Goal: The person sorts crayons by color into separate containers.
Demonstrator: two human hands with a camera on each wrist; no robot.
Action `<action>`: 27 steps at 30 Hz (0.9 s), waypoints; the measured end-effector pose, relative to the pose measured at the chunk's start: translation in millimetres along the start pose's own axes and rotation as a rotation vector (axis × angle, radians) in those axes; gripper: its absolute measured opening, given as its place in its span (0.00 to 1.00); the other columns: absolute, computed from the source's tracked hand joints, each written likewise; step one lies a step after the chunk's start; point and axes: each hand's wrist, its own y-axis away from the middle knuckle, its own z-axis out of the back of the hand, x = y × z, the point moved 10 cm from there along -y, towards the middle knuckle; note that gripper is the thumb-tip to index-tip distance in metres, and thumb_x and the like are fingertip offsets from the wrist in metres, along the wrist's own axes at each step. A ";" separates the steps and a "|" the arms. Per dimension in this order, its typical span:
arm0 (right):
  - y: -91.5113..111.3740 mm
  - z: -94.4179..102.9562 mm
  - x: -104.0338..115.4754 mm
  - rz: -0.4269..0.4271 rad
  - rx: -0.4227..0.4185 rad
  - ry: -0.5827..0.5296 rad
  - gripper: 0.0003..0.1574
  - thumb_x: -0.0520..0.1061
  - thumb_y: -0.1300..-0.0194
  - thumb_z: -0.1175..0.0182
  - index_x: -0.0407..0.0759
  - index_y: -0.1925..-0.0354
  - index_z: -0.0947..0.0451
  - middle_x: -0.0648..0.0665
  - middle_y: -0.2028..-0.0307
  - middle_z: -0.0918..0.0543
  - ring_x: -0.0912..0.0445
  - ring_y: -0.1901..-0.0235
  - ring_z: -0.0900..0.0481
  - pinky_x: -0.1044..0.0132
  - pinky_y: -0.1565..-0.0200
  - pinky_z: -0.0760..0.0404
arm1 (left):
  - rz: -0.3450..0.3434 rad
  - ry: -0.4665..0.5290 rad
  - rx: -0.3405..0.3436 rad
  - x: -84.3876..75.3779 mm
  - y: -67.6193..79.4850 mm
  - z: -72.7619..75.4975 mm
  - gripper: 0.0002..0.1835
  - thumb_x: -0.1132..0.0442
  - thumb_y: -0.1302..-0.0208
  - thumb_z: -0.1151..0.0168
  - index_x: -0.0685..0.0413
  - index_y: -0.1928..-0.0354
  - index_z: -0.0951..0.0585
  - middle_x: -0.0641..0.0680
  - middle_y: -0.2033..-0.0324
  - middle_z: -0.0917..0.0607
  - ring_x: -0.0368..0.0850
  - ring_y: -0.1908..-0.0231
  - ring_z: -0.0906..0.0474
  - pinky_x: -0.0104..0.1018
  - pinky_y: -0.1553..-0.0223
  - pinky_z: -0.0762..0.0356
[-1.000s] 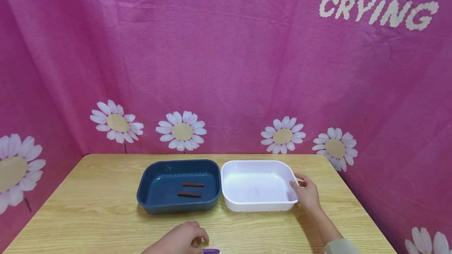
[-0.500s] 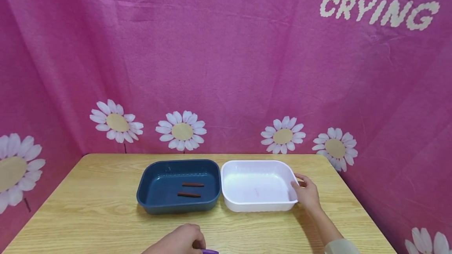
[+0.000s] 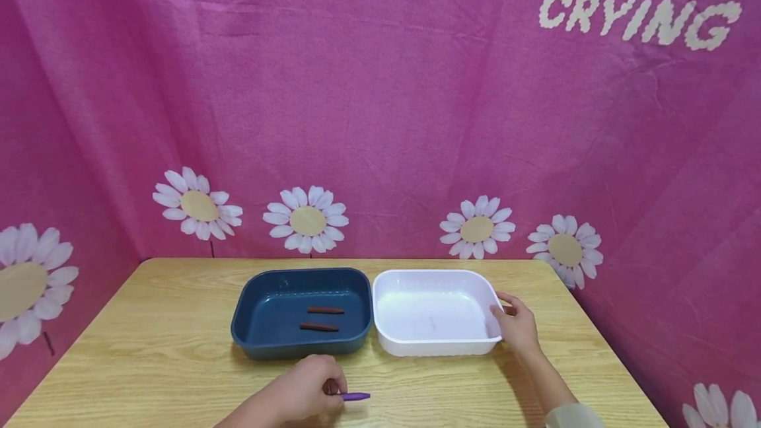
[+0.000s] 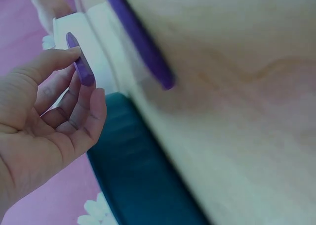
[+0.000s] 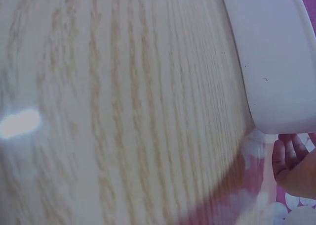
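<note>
Between thumb and fingertips, my left hand [image 3: 309, 388] pinches a purple crayon [image 3: 357, 397] just in front of the dark blue tray [image 3: 297, 351]. The left wrist view shows this crayon [image 4: 81, 64] pointing away from the palm, and a second purple crayon [image 4: 140, 39] lying on the table. Two brown crayons [image 3: 319, 327] lie side by side inside the blue tray. On the right, my right hand [image 3: 518, 329] grips the right end of the white tray [image 3: 436, 349], thumb over its rim. In the right wrist view, curled fingers [image 5: 279, 156] sit against that tray's end.
Both trays stand side by side, rims nearly touching, on a light wooden table [image 3: 160, 349]. A pink curtain [image 3: 380, 117] printed with daisies hangs behind and at both sides of it.
My left hand has closed on the purple crayon and moved forward with it, toward the blue tray. The right hand and both trays have stayed in place.
</note>
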 end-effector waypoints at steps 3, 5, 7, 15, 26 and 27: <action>-0.3 -0.2 -0.2 -0.004 0.000 -0.008 0.25 0.41 0.35 0.46 0.35 0.40 0.31 0.32 0.57 0.24 0.52 0.62 0.25 0.68 0.66 0.22 | -0.051 -0.027 -0.055 -8.8 -2.6 12.3 0.02 0.63 0.47 0.33 0.52 0.72 0.17 0.40 0.76 0.25 0.28 0.74 0.31 0.24 0.70 0.30; -0.1 -0.4 -0.1 -0.010 0.000 -0.014 0.25 0.41 0.35 0.46 0.35 0.40 0.31 0.33 0.58 0.24 0.53 0.62 0.26 0.69 0.66 0.23 | -0.069 -0.026 -0.082 -13.1 -5.0 19.3 0.02 0.64 0.47 0.33 0.52 0.72 0.16 0.41 0.76 0.24 0.28 0.74 0.30 0.23 0.70 0.28; 0.5 -0.2 0.1 -0.014 -0.002 -0.018 0.25 0.41 0.35 0.46 0.35 0.40 0.31 0.33 0.58 0.24 0.53 0.61 0.26 0.70 0.66 0.24 | -0.075 -0.014 -0.101 -15.7 -7.7 25.0 0.02 0.64 0.47 0.32 0.52 0.71 0.16 0.42 0.76 0.24 0.29 0.73 0.30 0.23 0.71 0.28; 0.5 2.0 -2.0 0.003 -0.017 -0.032 0.25 0.41 0.35 0.46 0.34 0.41 0.31 0.31 0.56 0.23 0.60 0.65 0.27 0.70 0.65 0.24 | -0.065 0.016 -0.135 -22.7 -21.6 45.0 0.03 0.64 0.47 0.32 0.51 0.70 0.17 0.42 0.74 0.23 0.32 0.72 0.29 0.24 0.69 0.27; -2.0 -1.0 -10.5 -0.046 -0.012 -0.092 0.27 0.43 0.35 0.45 0.36 0.39 0.31 0.29 0.50 0.25 0.54 0.61 0.23 0.67 0.63 0.21 | -0.032 -0.030 -0.224 -20.0 -48.4 68.4 0.02 0.65 0.46 0.33 0.53 0.70 0.17 0.45 0.75 0.21 0.37 0.71 0.28 0.28 0.69 0.27; -1.9 -1.7 -11.2 -0.055 -0.010 -0.095 0.27 0.44 0.35 0.45 0.37 0.39 0.32 0.29 0.49 0.26 0.54 0.60 0.23 0.68 0.63 0.21 | -0.023 -0.025 -0.226 -18.8 -50.3 69.1 0.02 0.65 0.46 0.33 0.53 0.70 0.17 0.45 0.75 0.21 0.37 0.71 0.28 0.28 0.69 0.27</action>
